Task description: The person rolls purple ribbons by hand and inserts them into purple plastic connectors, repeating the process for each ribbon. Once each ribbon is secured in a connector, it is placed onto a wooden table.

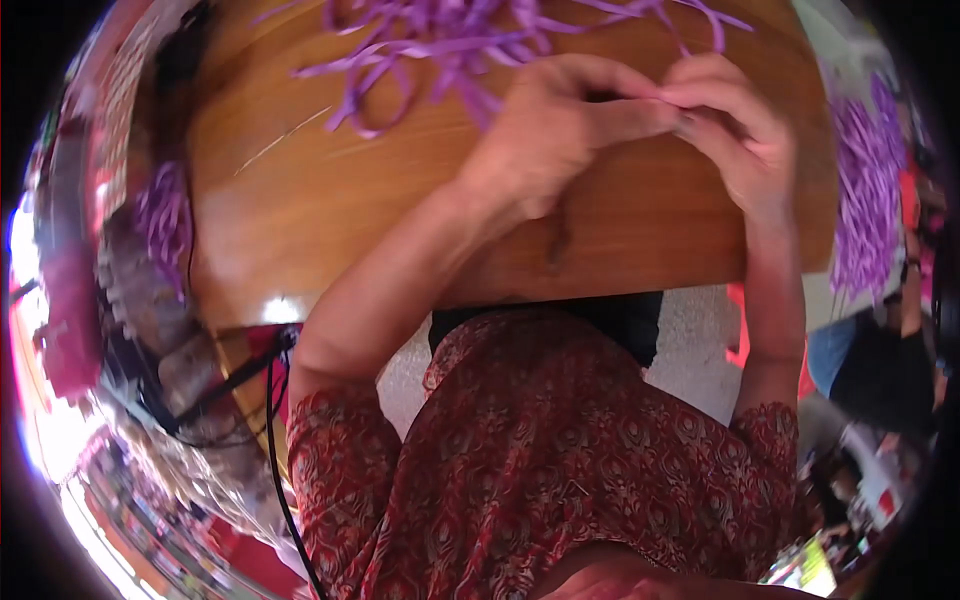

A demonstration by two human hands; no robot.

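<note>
My left hand (pixel 555 125) and my right hand (pixel 735 120) meet fingertip to fingertip above the wooden table (pixel 350 220). Thumb and forefinger are pinched together on each, closed on a thin purple ribbon (pixel 682 40). This strand rises behind my right fingers toward the table's far side. Its bit between the fingertips is too small to make out clearly. Beyond my left hand lies a loose, tangled heap of purple ribbons (pixel 440 55), with loops trailing to the left.
More purple ribbons (pixel 865 190) hang in a thick bunch past the table's right edge. A smaller bunch (pixel 163 225) hangs off the left side. A black cable (pixel 275 440) runs down beside my left arm. Another person (pixel 880 370) in dark clothing is at the right.
</note>
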